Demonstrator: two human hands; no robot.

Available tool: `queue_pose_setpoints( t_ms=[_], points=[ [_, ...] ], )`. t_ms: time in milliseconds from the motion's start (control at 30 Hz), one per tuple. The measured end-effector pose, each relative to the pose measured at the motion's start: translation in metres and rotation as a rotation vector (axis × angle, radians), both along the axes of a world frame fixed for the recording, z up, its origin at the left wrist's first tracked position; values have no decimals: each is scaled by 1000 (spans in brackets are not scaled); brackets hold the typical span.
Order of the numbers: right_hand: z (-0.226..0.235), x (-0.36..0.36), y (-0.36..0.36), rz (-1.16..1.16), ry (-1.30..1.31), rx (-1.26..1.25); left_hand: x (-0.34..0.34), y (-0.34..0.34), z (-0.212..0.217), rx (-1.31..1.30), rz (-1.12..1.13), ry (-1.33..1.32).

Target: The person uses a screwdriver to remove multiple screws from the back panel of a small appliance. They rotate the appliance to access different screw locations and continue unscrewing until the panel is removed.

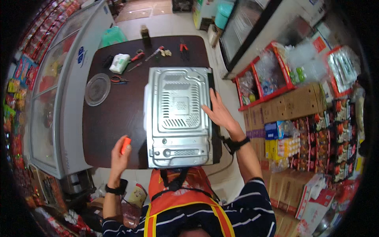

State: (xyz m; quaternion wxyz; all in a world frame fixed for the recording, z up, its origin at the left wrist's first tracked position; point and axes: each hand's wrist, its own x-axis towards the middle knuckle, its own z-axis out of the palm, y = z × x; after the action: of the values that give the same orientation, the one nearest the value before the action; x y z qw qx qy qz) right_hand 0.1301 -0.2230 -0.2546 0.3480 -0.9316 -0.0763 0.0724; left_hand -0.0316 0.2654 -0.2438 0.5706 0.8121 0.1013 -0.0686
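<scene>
A microwave oven lies on the dark table with its bare metal underside, full of vents, facing up. My right hand rests against its right edge, fingers stretched out, with the fingertips on the metal. Away from the oven, off its lower left corner, my left hand is closed around a small orange object; its kind does not show. At the left of the table a round glass turntable plate lies flat beside pliers.
Along the table's far side lie a white tissue pack, a screwdriver, red-handled pliers and a dark bottle. A chest freezer flanks the left. Red crates and cardboard boxes stand right. A cord hangs near my right wrist.
</scene>
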Motion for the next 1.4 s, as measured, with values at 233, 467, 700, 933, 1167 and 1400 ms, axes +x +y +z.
queue_pose_setpoints(
  t_ms=[233,467,700,933,1167,1400],
  points=[
    [23,-20,15,-10,148,-104,-25,-41,-43,-221,38,-74],
    [26,-16,12,8,106,-213,-43,-79,-24,-233,130,35],
    [20,-20,-24,185,-1,-167,-55,-108,-35,-181,420,-112],
    [14,20,-75,421,-240,-23,-71,-182,-15,219,889,-309],
    [-1,74,-96,488,-293,90,-99,-264,-3,226,887,-349],
    [-9,123,-119,306,-231,288,-104,-326,-14,274,813,-182]
  ],
)
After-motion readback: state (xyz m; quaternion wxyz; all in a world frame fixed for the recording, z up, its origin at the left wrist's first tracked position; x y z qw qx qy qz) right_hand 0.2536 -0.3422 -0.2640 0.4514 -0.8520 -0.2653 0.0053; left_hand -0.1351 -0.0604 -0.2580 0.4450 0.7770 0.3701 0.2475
